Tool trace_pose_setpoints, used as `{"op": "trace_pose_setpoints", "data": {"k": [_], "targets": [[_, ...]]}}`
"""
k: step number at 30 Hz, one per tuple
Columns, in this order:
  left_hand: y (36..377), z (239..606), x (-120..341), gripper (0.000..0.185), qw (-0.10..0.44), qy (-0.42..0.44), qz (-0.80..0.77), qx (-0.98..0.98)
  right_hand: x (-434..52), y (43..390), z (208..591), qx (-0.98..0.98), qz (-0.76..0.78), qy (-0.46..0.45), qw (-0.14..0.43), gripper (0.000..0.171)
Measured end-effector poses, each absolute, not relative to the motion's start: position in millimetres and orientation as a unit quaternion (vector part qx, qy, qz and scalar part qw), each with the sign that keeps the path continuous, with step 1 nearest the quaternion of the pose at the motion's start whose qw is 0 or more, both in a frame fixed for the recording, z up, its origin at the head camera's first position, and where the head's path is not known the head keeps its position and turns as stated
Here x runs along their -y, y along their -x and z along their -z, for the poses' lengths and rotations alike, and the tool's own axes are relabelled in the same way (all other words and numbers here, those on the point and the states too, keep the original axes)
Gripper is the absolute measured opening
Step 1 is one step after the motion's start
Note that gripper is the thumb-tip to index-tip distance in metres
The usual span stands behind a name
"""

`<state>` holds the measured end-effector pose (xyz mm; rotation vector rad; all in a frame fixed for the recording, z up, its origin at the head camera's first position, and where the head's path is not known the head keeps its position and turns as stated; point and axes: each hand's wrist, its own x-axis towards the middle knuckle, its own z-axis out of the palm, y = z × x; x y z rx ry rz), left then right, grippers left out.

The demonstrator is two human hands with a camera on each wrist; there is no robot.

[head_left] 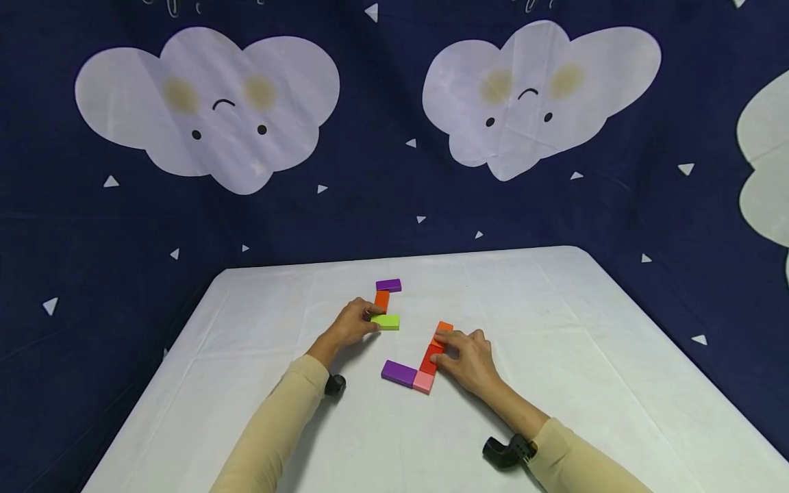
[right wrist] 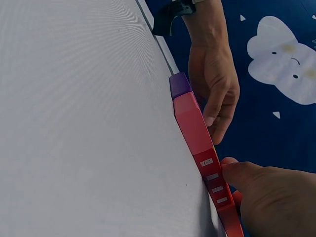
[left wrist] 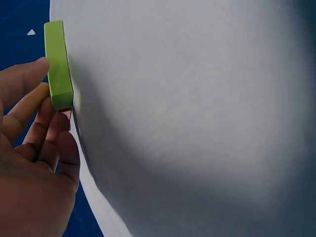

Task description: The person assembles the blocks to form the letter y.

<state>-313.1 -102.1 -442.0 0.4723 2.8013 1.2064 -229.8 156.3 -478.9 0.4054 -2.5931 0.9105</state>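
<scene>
My left hand [head_left: 354, 323] pinches the left end of a green block [head_left: 385, 321] lying flat on the white table [head_left: 555, 329]. In the left wrist view the thumb and fingertips [left wrist: 30, 103] meet the green block [left wrist: 58, 64] at its near end. Behind it lie an orange block [head_left: 382, 300] and a purple block [head_left: 388, 285]. My right hand [head_left: 465, 356] holds a red block [head_left: 431, 356] with curled fingers. It sits in a line between an orange block [head_left: 444, 327] and a pink block [head_left: 423, 381], with a purple block [head_left: 399, 373] beside the pink one. The thumb [right wrist: 237, 170] presses the red block [right wrist: 217, 192].
A dark blue cloth with white clouds [head_left: 209, 103] hangs behind the table. The table's far edge [head_left: 401, 259] lies just beyond the blocks. Black wrist cameras [head_left: 508, 452] sit on both forearms. The left hand [right wrist: 212, 84] shows in the right wrist view past the purple block [right wrist: 180, 85].
</scene>
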Motion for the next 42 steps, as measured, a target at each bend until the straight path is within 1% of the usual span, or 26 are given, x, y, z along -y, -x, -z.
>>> {"op": "trace_pose_setpoints", "data": {"k": [14, 27, 37, 42], "targets": [[314.9, 441.8, 99.3, 0.031, 0.051, -0.14, -0.37, -0.917, -156.9, 229.4, 477.7, 0.919, -0.327, -0.136, 0.171, 0.041], [316.5, 442.4, 101.1, 0.036, 0.071, -0.12, -0.371, -0.918, -157.1, 230.3, 477.9, 0.918, -0.326, -0.14, 0.175, 0.041], [313.9, 444.3, 103.8, 0.035, 0.069, -0.104, -0.386, -0.914, -157.2, 230.4, 479.2, 0.918, -0.331, -0.139, 0.172, 0.042], [310.5, 439.4, 106.3, 0.036, 0.059, -0.096, -0.412, -0.904, -157.1, 230.3, 479.0, 0.917, -0.33, -0.139, 0.176, 0.041]]}}
